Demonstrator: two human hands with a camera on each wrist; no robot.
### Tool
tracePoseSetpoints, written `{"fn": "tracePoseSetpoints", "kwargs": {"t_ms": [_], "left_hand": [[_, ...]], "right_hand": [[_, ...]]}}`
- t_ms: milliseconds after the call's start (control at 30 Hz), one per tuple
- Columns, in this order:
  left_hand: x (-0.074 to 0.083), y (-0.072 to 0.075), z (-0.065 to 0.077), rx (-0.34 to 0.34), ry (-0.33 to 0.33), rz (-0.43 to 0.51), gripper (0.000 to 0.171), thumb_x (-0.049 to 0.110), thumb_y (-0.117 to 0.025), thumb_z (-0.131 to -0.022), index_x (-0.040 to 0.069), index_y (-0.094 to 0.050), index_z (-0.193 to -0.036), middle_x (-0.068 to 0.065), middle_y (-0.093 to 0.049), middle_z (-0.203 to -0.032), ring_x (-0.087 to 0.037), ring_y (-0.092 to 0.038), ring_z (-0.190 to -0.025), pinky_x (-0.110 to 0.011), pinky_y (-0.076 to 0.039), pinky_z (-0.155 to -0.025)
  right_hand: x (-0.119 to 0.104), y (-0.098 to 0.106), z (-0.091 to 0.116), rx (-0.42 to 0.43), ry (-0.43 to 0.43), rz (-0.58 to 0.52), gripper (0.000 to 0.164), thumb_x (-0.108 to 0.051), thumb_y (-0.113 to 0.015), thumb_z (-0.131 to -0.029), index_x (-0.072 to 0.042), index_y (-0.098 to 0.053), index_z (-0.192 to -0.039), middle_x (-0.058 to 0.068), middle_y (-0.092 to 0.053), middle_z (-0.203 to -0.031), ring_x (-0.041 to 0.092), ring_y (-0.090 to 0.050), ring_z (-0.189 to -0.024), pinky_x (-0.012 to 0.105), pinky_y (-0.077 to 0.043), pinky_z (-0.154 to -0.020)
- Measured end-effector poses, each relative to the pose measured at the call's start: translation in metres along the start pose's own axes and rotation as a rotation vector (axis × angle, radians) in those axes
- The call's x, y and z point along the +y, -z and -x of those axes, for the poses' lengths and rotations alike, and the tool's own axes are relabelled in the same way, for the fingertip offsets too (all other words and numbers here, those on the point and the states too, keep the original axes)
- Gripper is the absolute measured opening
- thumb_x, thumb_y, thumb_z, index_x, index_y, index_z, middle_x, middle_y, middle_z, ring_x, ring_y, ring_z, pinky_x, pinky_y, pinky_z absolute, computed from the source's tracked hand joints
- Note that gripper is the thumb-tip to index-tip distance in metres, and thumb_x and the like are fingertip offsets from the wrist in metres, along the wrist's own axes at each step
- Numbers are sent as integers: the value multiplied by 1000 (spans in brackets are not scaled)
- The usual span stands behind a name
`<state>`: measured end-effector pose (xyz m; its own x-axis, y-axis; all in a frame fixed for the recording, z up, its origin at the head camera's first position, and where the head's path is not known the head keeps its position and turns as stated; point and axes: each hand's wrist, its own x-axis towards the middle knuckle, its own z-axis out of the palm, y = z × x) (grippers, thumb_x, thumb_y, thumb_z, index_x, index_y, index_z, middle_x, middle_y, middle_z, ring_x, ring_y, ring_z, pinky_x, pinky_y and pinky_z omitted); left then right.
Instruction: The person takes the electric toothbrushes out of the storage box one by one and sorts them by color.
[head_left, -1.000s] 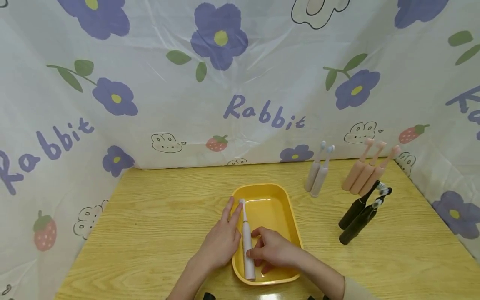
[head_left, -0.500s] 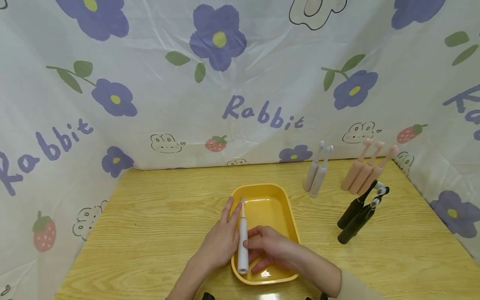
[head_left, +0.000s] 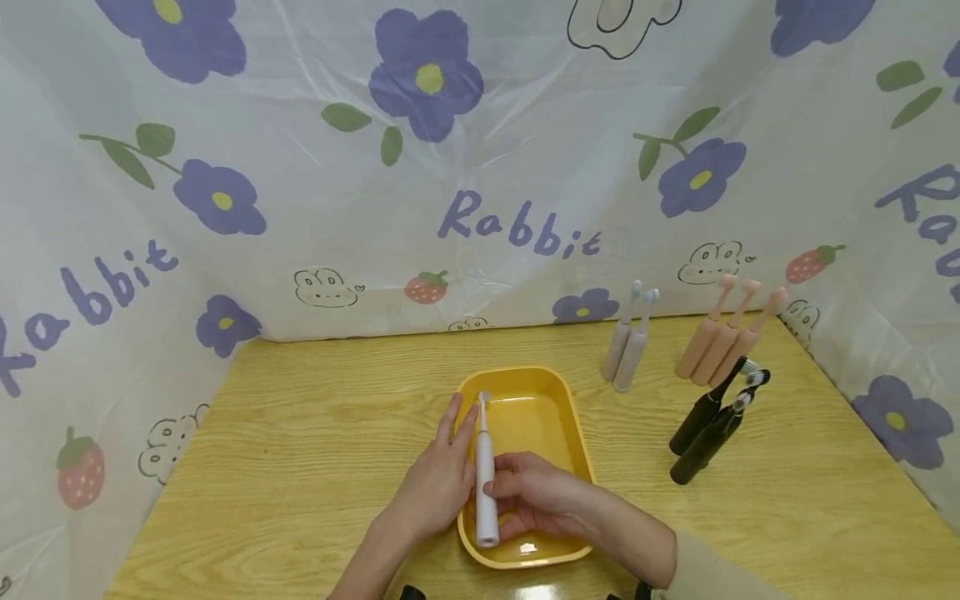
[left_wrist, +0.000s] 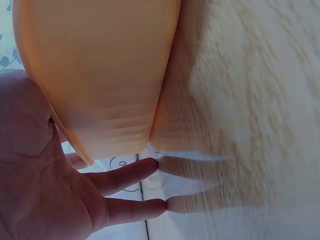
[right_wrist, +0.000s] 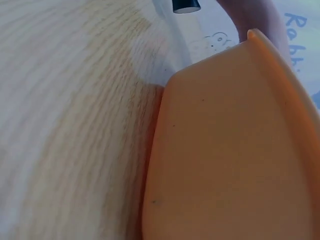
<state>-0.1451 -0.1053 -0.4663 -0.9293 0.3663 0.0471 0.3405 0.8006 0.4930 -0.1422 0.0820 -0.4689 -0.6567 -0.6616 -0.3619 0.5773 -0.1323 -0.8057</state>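
Observation:
A white electric toothbrush (head_left: 486,500) points head-away along the left side of the yellow tray (head_left: 546,557). My right hand (head_left: 543,496) grips its handle from the right, thumb on top; the other fingers are partly hidden. My left hand (head_left: 437,483) lies over the tray's left rim, with fingers pointing away beside the brush head. In the left wrist view, that hand (left_wrist: 55,170) has straight fingers spread, two reaching down to the tabletop outside the tray. The right wrist view shows the tray's outer wall (right_wrist: 225,135); the right hand is out of sight there.
Upright at the back right stand two pale grey electric toothbrushes (head_left: 627,350) and three pink ones (head_left: 716,346). Several black electric toothbrushes (head_left: 705,437) stand nearer, right of the tray. A patterned cloth (head_left: 337,208) walls in the wooden table (head_left: 322,458).
My right hand has taken a closer grip on the white electric toothbrush, whose handle end has shifted slightly left and away from me. My left hand stays at the tray's rim.

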Motion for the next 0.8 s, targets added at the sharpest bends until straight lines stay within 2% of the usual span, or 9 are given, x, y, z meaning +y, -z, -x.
{"fn": "tracePoseSetpoints", "kwargs": {"t_ms": [167, 267, 367, 467, 533, 633, 800], "left_hand": [[-1, 1, 1, -8, 20, -1, 65, 11, -48, -102, 7, -25, -163, -14, -7, -171, -41, -55, -128, -54, -49, -100], [-2, 0, 2, -6, 20, -1, 66, 11, -49, -102, 7, -25, -163, -14, -7, -171, -41, -55, -128, -54, -50, -99], [-3, 0, 2, -3, 8, -2, 66, 10, -50, -102, 6, -25, -163, -16, -7, -171, -40, -59, -124, -51, -54, -92], [-4, 0, 2, 2, -9, -12, 67, 8, -51, -101, 5, -25, -163, -18, -8, -170, -34, -64, -113, -41, -54, -76], [-5, 0, 2, 5, -17, -13, 67, 7, -51, -101, 5, -25, -163, -18, -7, -170, -29, -65, -102, -33, -50, -65], [-5, 0, 2, 6, -25, 1, 67, 5, -50, -100, 4, -25, -163, -18, -6, -170, -23, -61, -91, -26, -41, -56], [-5, 0, 2, 2, -32, 10, 66, 5, -49, -101, 4, -24, -163, -18, -5, -170, -20, -56, -85, -27, -40, -59]], "right_hand": [[0, 1, 15, 39, 57, -3, 52, 1, -52, -101, 12, -29, -146, 21, -60, -119, 30, -67, -100, 49, -61, -78], [-4, 1, 29, 53, 101, 18, 58, -1, -55, -101, 10, -25, -149, 24, -59, -127, 33, -68, -104, 48, -61, -79], [-11, 4, 45, 63, 160, 46, 64, -5, -58, -101, 9, -21, -152, 26, -56, -132, 37, -67, -110, 45, -61, -81], [-21, 8, 60, 100, 256, 91, 67, -7, -59, -102, 9, -18, -153, 25, -55, -133, 38, -65, -114, 44, -60, -83], [-29, 12, 69, 162, 332, 120, 67, -6, -59, -102, 9, -17, -153, 22, -56, -132, 36, -65, -114, 46, -60, -85], [-40, 19, 80, 288, 434, 173, 65, -3, -58, -102, 6, -20, -152, 20, -56, -132, 31, -67, -113, 46, -59, -87], [-52, 31, 89, 494, 567, 284, 58, 1, -58, -101, 3, -26, -150, 25, -54, -134, 25, -69, -109, 44, -60, -84]]}}
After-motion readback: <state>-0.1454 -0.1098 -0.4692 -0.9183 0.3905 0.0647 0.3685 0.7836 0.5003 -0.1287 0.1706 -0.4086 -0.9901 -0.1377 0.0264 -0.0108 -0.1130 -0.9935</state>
